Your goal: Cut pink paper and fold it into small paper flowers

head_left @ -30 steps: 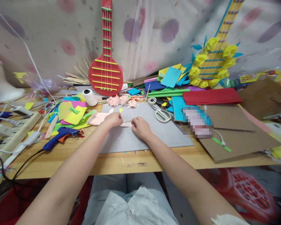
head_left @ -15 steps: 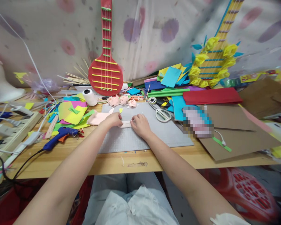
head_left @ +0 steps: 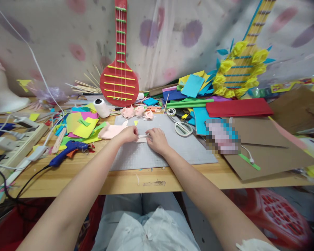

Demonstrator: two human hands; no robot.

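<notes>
Head view | your left hand [head_left: 129, 134], right hand [head_left: 157, 140] pinch pale pink paper strip [head_left: 142, 138] | grey cutting mat [head_left: 178, 148] likely steadies it

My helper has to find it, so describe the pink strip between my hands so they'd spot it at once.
Start at the grey mat on the wooden table. On its far half the left hand and right hand pinch a pale pink paper strip between them. Unlike the crumpled pink flowers behind and the wider pink sheet to its left, it is small and narrow.
</notes>
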